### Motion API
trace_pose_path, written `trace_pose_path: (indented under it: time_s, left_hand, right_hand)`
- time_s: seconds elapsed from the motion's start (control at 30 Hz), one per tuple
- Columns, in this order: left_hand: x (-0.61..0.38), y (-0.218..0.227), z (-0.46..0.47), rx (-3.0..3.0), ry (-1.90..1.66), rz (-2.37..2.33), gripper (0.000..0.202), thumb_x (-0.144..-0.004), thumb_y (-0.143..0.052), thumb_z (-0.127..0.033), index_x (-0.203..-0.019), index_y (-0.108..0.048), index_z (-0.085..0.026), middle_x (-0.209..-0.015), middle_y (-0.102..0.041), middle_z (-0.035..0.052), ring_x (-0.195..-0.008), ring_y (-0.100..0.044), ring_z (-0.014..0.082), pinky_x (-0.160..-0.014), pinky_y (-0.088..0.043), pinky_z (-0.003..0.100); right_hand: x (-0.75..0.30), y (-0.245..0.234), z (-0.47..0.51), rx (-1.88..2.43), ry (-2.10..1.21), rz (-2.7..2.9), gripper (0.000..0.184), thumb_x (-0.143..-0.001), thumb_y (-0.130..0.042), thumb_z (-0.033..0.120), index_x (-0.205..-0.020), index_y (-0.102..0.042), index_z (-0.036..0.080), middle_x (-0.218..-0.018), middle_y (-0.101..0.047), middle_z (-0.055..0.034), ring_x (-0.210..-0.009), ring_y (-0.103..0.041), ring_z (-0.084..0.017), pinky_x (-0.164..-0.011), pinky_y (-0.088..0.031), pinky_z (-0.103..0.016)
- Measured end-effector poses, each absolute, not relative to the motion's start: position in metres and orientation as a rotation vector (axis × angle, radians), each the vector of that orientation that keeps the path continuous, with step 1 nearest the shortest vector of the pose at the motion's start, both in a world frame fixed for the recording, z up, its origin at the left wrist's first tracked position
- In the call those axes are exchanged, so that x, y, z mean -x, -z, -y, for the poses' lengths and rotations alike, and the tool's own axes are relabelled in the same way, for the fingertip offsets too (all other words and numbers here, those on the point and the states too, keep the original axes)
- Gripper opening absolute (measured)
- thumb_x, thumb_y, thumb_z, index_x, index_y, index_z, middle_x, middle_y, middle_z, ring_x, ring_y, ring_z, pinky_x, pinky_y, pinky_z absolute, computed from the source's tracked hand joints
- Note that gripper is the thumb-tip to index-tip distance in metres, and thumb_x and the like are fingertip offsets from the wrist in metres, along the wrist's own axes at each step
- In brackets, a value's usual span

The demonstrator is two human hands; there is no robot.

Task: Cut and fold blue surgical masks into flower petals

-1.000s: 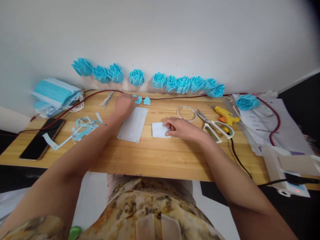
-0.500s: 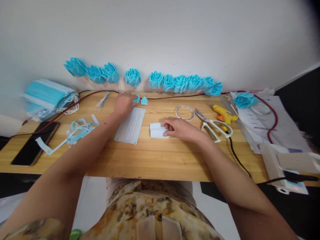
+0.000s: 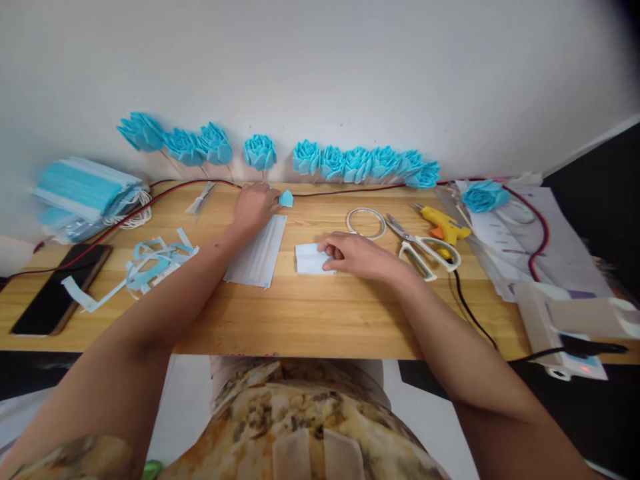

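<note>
My left hand (image 3: 254, 204) reaches to the far edge of the wooden table (image 3: 300, 313), fingers curled over a small blue folded piece that they mostly hide. A second small blue folded piece (image 3: 286, 198) lies just to its right. A flat white mask sheet (image 3: 256, 252) lies below that hand. My right hand (image 3: 356, 256) rests at the table's middle, fingers pinched on a folded white piece (image 3: 309, 259).
Blue fabric roses (image 3: 350, 163) line the wall. A stack of blue masks (image 3: 87, 193) and a phone (image 3: 55, 288) sit at left beside cut scraps (image 3: 145, 263). A tape ring (image 3: 367, 223), scissors (image 3: 425, 250), a yellow glue gun (image 3: 443, 225) and papers lie right.
My left hand has slid right over one of the two small blue pieces, which is now covered. The right hand stays on the folded white piece. The view has shifted slightly.
</note>
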State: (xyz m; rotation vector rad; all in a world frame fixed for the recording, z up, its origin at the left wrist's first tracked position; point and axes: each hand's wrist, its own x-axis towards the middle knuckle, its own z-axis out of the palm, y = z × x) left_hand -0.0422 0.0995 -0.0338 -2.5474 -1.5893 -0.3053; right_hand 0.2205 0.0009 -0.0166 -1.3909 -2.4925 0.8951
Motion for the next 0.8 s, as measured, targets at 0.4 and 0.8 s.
trace_pose_path:
  time_s: [0.4, 0.8]
  left_hand:
    - [0.054, 0.028, -0.094, 2.513, 0.414, 1.717, 0.038, -0.098, -0.05, -0.037, -0.122, -0.071, -0.015, -0.11, -0.073, 0.016, -0.108, -0.064, 0.0306, -0.091, -0.042, 0.04]
    - [0.099, 0.013, -0.064, 2.366, 0.275, 2.032, 0.027, -0.091, -0.049, -0.03, -0.086, -0.073, -0.018, -0.093, -0.073, 0.0099, -0.084, -0.06, 0.0238, -0.071, -0.038, 0.034]
  right_hand:
    - [-0.22, 0.018, -0.002, 1.403, -0.884, 2.508, 0.03, -0.08, -0.075, 0.023, -0.109, -0.068, 0.018, -0.091, -0.069, -0.0034, -0.075, -0.06, -0.015, -0.069, -0.04, -0.026]
    - [-0.222, 0.016, 0.001, 1.374, -0.855, 2.518, 0.029, -0.082, -0.073, 0.026, -0.109, -0.069, 0.018, -0.095, -0.071, -0.0059, -0.075, -0.061, -0.015, -0.068, -0.041, -0.026]
